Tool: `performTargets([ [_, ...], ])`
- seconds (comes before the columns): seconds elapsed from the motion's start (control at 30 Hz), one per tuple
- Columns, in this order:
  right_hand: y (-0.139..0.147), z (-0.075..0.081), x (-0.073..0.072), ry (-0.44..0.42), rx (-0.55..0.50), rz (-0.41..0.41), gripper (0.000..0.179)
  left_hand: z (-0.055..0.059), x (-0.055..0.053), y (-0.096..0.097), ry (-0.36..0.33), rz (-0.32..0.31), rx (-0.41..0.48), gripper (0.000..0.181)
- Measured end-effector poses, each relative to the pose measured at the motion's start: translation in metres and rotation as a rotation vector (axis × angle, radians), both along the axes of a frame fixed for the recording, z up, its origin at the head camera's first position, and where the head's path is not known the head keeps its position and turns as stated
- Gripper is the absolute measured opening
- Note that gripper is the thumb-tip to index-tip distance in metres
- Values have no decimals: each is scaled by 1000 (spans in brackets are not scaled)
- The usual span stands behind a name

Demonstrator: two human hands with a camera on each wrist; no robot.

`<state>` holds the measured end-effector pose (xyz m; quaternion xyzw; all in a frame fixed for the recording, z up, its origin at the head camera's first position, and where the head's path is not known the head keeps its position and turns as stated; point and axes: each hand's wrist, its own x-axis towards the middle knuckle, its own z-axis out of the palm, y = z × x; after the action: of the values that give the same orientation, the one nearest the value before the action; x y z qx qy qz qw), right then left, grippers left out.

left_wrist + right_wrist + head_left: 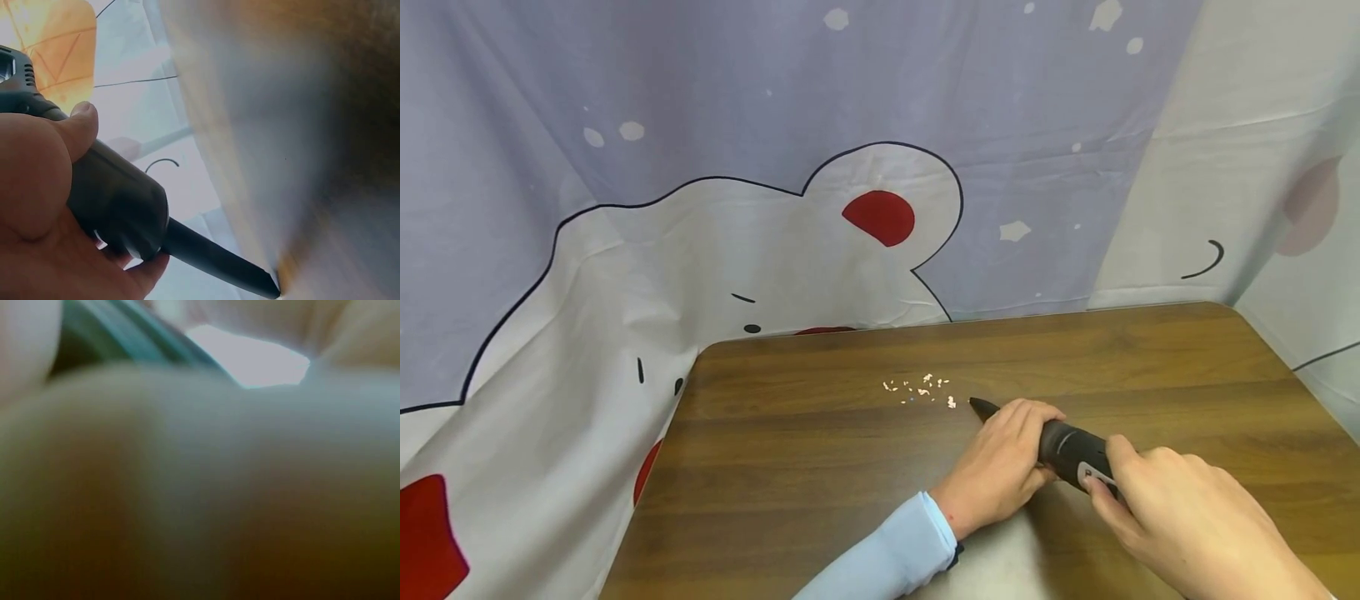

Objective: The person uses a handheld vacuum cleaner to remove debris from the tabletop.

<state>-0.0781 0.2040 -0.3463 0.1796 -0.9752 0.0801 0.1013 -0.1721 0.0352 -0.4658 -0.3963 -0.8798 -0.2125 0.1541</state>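
A black handheld vacuum cleaner (1072, 451) is held slanted low over the wooden table, its narrow nozzle (982, 407) pointing left and away. My left hand (1003, 467) grips the front of its body, near where the nozzle starts. Farther back, my right hand (1187, 508) holds the body, with the thumb at a grey button panel (1093, 475). In the left wrist view the nozzle tip (272, 289) is right at the tabletop. Small pale scraps (952, 402) lie scattered just left of the tip. The right wrist view is mostly blurred skin.
The brown wood-grain table (790, 467) has rounded far corners. A curtain (737, 250) with a white cartoon figure, red patches and purple ground hangs behind it and along both sides. A tiny blue speck (912, 399) lies among the scraps.
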Motion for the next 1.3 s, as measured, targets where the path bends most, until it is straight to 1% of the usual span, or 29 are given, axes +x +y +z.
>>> performTargets([
  [0.1,0,0,-1,5,1,16,28,0,2,-3,11,16,0,65],
  [0.33,-1,-2,-1,-50,5,26,27,2,9,-10,30,43,-10,64],
  [0.6,-4,-2,-4,-2,-9,53,28,1,8,-14,25,62,-31,66],
  [0.73,-7,-3,-7,16,-16,59,27,0,4,-17,35,64,-33,64],
  [0.93,-11,-5,-12,31,-20,73,25,-3,-6,-20,48,57,-9,65],
  [1.03,-14,-7,-16,32,-22,76,26,-6,-10,-22,44,57,-6,66],
  [1.1,-15,-8,-18,21,-23,74,28,-7,-12,-24,40,54,-9,68],
  [1.3,-18,-10,-24,-44,-13,54,26,-10,-19,-28,39,39,-11,70],
])
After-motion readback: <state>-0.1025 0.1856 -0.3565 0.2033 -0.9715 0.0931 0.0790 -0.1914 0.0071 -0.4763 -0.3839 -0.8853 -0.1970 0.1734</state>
